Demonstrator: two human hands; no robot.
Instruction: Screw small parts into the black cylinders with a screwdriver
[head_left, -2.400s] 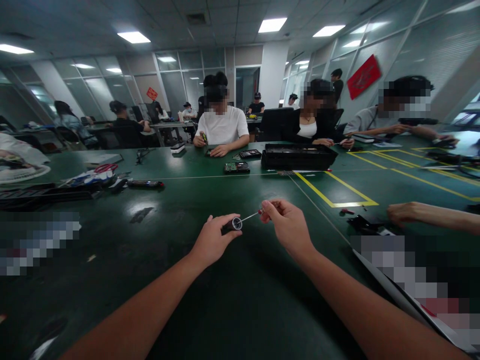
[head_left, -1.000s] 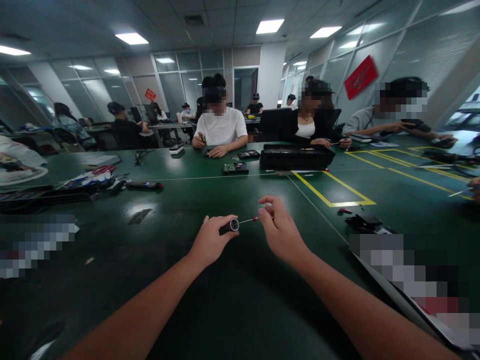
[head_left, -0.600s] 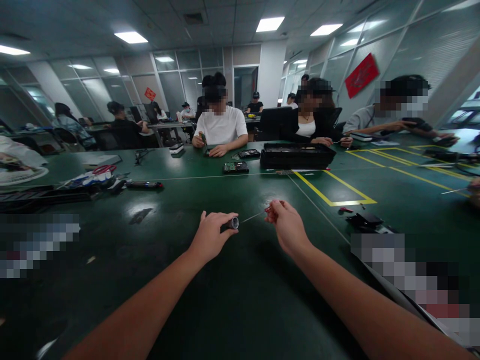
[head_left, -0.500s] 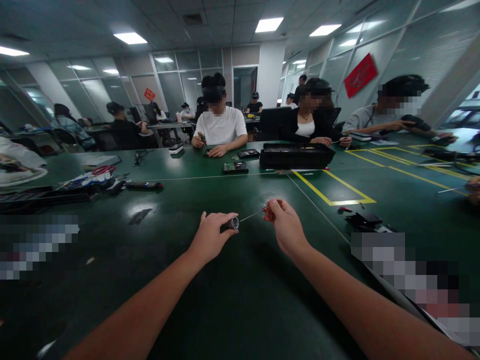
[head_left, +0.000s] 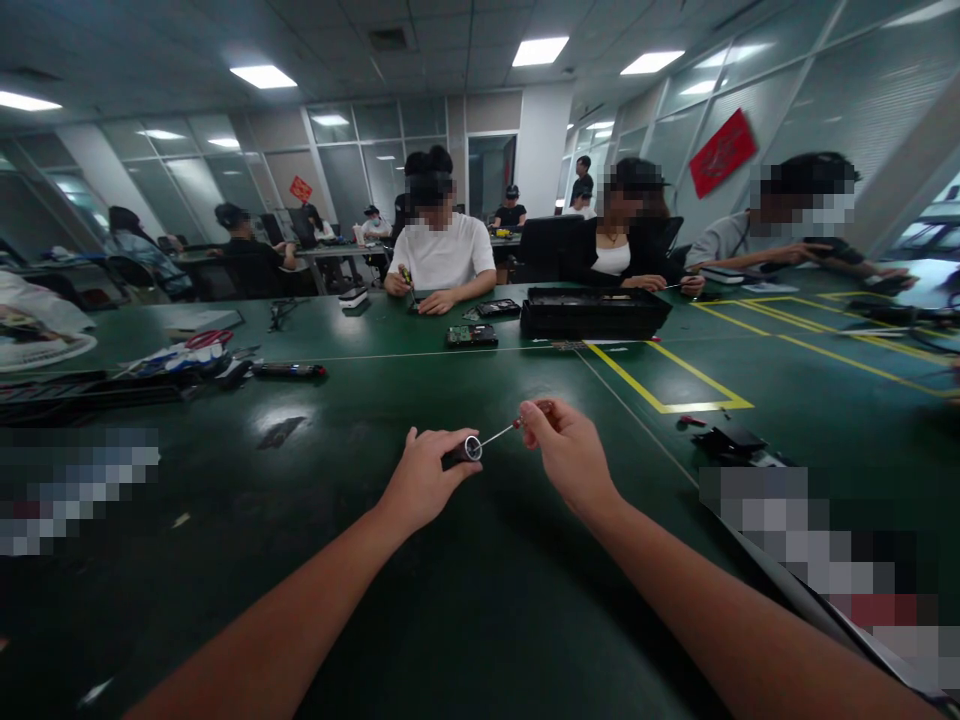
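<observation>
My left hand is closed around a short dark cylinder, whose round open end with a bright metal rim faces right and toward me. Most of its body is hidden behind my fingers. In my right hand is a screwdriver with a red handle, pinched between thumb and fingers. Its thin metal shaft slants down to the left, and the tip reaches the rimmed opening of the cylinder. How deep the tip sits inside I cannot tell. Both hands are above the green table.
Ahead lie a circuit board device and a long black tray. A dark pen-like tool and cluttered tools lie left. Black parts are at right. Several people sit across the table, one person directly opposite.
My right hand has shifted slightly left, bringing the screwdriver's tip to the cylinder's open end. The cylinder has turned a little, so its rim faces me more.
</observation>
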